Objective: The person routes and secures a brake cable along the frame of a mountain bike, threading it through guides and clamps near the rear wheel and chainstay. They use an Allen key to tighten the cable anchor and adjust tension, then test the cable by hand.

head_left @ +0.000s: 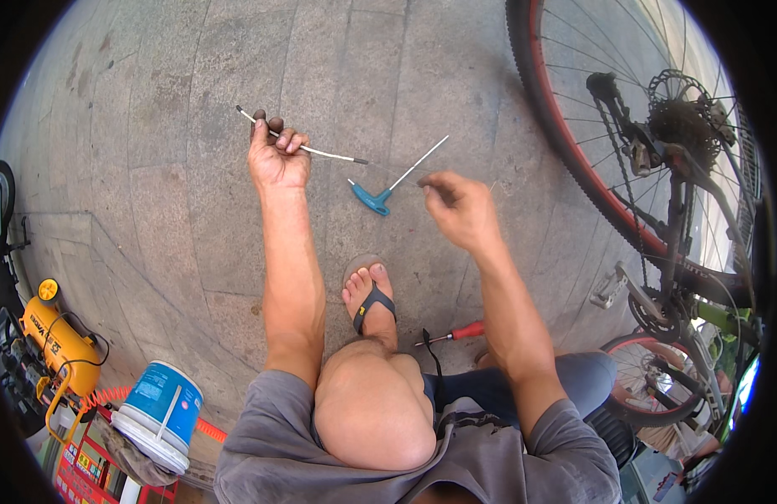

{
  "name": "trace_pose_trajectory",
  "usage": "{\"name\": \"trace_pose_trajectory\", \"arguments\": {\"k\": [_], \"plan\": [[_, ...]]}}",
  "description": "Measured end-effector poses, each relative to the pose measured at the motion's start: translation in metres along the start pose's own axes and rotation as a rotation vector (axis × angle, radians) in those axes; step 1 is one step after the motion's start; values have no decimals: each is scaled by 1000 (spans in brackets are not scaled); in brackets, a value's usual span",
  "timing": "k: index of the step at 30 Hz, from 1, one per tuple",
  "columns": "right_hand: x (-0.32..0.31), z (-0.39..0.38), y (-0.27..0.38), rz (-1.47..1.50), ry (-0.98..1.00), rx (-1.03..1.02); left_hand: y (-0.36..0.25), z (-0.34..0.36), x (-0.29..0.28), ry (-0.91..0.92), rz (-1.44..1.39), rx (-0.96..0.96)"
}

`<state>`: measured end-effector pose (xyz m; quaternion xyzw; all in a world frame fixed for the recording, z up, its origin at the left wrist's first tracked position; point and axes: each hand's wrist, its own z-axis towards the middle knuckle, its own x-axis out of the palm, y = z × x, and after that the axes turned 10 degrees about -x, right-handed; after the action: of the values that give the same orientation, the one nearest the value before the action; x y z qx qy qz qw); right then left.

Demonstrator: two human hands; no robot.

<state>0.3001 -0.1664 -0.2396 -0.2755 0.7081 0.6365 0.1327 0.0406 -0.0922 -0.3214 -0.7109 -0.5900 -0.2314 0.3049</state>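
Observation:
My left hand is closed around a short length of white cable housing with dark end caps. The housing slants down to the right, held up above the paving. Level with its right end, my right hand pinches with thumb and forefinger. A faint thin wire seems to run from the housing's end to those fingertips; it is hard to make out. On the ground between my hands lies a T-handle hex key with a blue grip and a long silver shaft. Neither hand touches it.
A bicycle's rear wheel with red rim stands at right, its derailleur facing me. A red-handled screwdriver lies by my sandalled foot. At lower left are a yellow air compressor and a blue-and-white bucket.

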Motion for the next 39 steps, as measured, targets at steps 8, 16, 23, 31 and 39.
{"name": "trace_pose_trajectory", "arguments": {"k": [8, 16, 23, 31, 39], "plan": [[8, 1, 7, -44, -6, 128, 7, -3, 3, -22, 152, 103], [19, -4, -44, 461, 98, 327, 10, -8, 3, 85, 151, 23], [28, -4, -18, 356, 66, 376, 25, -18, 7, 114, 220, -64], [41, -4, 2, 107, 0, 291, 45, -19, -5, 106, 185, -136], [47, -11, -25, 358, 95, 358, 34, -15, -5, 39, 22, -97]]}}
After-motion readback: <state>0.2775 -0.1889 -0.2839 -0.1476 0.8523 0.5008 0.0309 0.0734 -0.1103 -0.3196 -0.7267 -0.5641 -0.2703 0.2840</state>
